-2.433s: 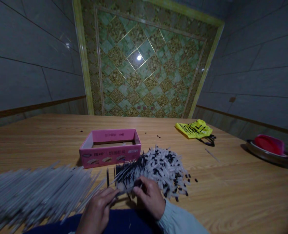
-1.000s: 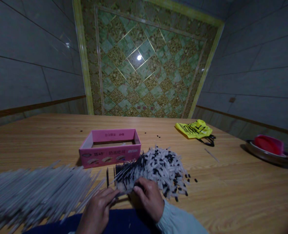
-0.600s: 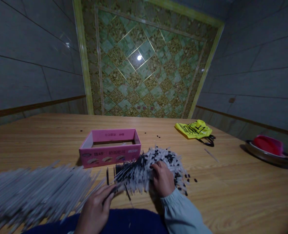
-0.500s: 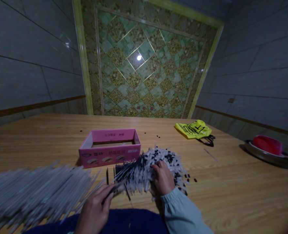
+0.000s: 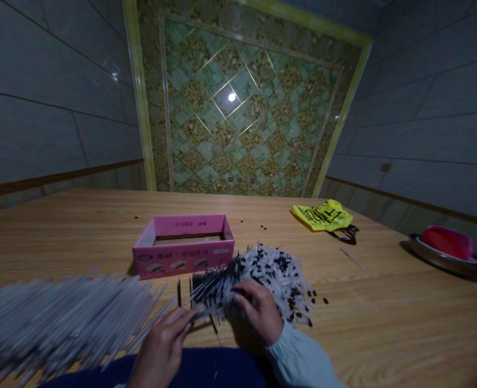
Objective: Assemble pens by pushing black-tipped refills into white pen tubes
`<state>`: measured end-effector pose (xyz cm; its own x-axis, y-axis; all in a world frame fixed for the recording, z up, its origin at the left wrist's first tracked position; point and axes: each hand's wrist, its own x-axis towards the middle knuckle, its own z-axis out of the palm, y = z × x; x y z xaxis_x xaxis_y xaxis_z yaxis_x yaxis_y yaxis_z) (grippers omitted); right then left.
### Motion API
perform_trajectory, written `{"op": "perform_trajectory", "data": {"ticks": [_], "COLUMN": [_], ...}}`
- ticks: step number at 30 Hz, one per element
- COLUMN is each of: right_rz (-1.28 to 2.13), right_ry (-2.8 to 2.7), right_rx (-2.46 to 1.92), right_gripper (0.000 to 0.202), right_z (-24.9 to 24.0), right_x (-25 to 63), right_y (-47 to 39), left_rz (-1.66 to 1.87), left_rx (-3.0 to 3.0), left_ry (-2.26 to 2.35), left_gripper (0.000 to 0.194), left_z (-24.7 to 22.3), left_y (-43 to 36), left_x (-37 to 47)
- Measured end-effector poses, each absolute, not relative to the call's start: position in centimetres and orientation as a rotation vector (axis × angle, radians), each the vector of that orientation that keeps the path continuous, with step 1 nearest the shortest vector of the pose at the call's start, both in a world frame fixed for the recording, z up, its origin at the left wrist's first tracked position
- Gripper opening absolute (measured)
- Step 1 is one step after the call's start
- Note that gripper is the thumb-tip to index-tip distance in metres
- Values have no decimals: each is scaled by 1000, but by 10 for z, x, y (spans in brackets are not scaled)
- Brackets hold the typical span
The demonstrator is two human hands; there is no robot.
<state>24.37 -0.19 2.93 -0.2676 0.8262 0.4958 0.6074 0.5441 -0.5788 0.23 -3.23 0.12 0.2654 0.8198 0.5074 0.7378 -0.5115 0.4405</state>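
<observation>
My left hand (image 5: 163,342) is closed on thin sticks that point right, toward the pile. Closed in a pinch, my right hand (image 5: 258,308) is at the near left side of a heap of short white and black pieces (image 5: 276,267); what its fingertips grip, if anything, is too small to make out. Dark and clear thin sticks (image 5: 208,285) lie just beyond my hands, beside the heap. At the left spreads a large bundle of long translucent sticks (image 5: 72,318). Behind my hands stands an open pink box (image 5: 184,261).
A yellow bag (image 5: 323,215) with black handles lies at the back right of the wooden table (image 5: 367,312). Further right is a metal pan (image 5: 436,256) with a red and pink dish (image 5: 448,242). A single stick (image 5: 351,258) and small black bits lie scattered.
My right hand has moved left and slightly nearer, from the heap toward the sticks by my left hand. My left hand has barely moved.
</observation>
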Motion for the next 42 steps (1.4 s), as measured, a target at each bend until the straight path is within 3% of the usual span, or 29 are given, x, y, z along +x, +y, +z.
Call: {"op": "perform_trajectory", "data": {"ticks": [21,26,33,42], "right_rz": [352,375,556,667], "right_ry": [-2056,-2033,-1936,-1776], "right_rx": [-1173,-1210,-1231,-1182], "right_gripper": [17,18,15,10], "right_z": [27,30,24,22], "right_x": [229,229,215,200], "right_y": [-13,-13,-23,-32], "left_rz": [1094,1269,1389,1361], "left_rx": [2298,1753,706,600], "left_ry": [1459,1425,1019,1083], "left_gripper": [33,25,37,35], "left_z": [-4,0,28,22], "left_y": [-31,-31,-37,-38], "left_x": [0,2,9,17]}}
